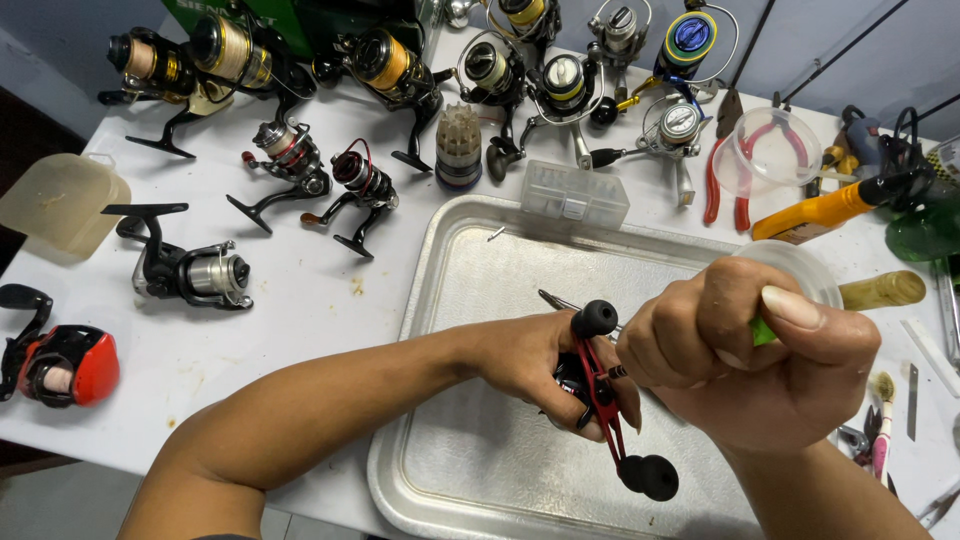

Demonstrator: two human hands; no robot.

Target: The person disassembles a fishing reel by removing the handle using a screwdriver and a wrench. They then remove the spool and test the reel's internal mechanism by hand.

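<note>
The left hand (545,365) was closed around a small fishing reel (578,385) fitted with a red double handle (603,395) carrying two black knobs, one at the top and one at the bottom. The reel was held just above the metal tray (480,460), near its middle. The right hand (760,345) was clenched in a fist around a tool with a green grip (763,330), of which only a sliver showed; its tip met the hub of the red handle. One thin metal rod (555,300) lay on the tray behind the left hand, and one small screw (496,233) lay near the tray's far edge.

On the white table (300,300) left of the tray, two black reels with red trim (320,175) stood side by side, one black and silver reel (185,270) lay nearer, and one red and black reel (62,365) sat at the left edge. Further reels were ranged along the far side; their number could not be fixed. One clear plastic box (575,193) touched the tray's far rim. One pair of red-handled pliers (722,165) and one clear round cup (767,150) lay to the right.
</note>
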